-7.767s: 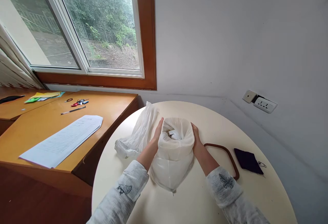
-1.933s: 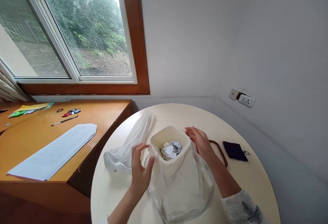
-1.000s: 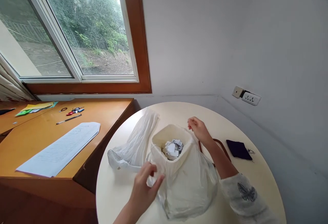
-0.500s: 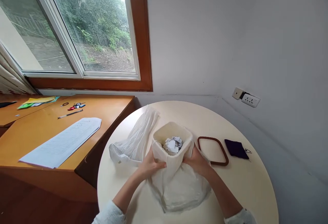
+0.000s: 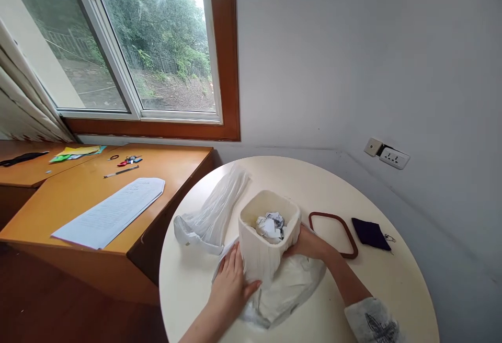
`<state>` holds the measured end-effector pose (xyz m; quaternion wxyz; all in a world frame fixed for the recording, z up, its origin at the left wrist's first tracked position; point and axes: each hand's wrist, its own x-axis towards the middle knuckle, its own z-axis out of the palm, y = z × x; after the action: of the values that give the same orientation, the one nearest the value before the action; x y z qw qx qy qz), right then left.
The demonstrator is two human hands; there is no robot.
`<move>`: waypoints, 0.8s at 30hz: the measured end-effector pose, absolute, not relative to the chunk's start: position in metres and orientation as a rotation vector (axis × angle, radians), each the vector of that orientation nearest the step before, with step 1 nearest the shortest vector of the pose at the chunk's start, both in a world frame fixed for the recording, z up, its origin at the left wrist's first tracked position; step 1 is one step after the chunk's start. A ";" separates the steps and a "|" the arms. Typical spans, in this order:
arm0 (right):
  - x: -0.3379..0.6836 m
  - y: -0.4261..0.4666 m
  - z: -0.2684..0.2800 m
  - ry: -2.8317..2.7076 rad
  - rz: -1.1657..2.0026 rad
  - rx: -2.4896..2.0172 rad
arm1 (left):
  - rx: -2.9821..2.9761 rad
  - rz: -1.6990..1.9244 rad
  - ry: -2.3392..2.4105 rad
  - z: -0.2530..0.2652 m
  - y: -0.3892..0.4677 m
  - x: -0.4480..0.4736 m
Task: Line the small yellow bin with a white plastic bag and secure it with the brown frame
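A cream waste bin (image 5: 257, 254) stands on the round table, with crumpled paper (image 5: 270, 226) inside it. Around its outside hangs a white plastic bag (image 5: 290, 285), bunched below the rim and spread over the table in front. Against the lower left side of the bin, my left hand (image 5: 231, 280) lies flat on the bag, fingers stretched and thumb apart. My right hand (image 5: 308, 243) grips the bag at the bin's right side; its fingertips are partly hidden in the folds. A second clear-white plastic bag (image 5: 215, 212) lies to the left of the bin.
To the right rest a brown ring frame (image 5: 355, 241) with rounded corners and a dark purple pouch (image 5: 371, 233). On the wooden desk (image 5: 184, 162) at left are paper sheets (image 5: 113, 212), a pen (image 5: 121, 171) and keys (image 5: 131, 160). A wall socket (image 5: 394, 158) sits at right.
My left hand has moved from near the rim down the bin's left side and opened flat. The bag has slid lower, baring the rim. My right hand stays at the right side.
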<state>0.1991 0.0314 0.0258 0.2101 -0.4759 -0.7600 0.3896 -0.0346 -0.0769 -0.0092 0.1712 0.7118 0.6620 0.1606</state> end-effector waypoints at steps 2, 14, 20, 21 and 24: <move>0.205 0.035 0.030 -2.163 1.124 -1.309 | 1.946 0.525 1.816 -0.005 -0.079 -0.037; 0.283 0.010 0.034 -1.843 0.849 -1.396 | 1.861 1.037 1.388 0.062 -0.053 -0.060; 0.305 -0.014 -0.002 -1.901 0.664 -1.571 | 2.142 0.971 1.373 0.076 -0.035 -0.051; 0.305 -0.016 -0.005 -1.898 0.629 -1.571 | 2.149 0.967 1.389 0.076 -0.034 -0.048; 0.300 -0.015 -0.007 -1.891 0.534 -1.568 | 2.137 0.994 1.457 0.075 -0.035 -0.042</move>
<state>0.2995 -0.0155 -0.0074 0.3089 -0.5932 -0.7155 0.2019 -0.0419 -0.0347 0.0754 0.1845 0.7580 0.5169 0.3525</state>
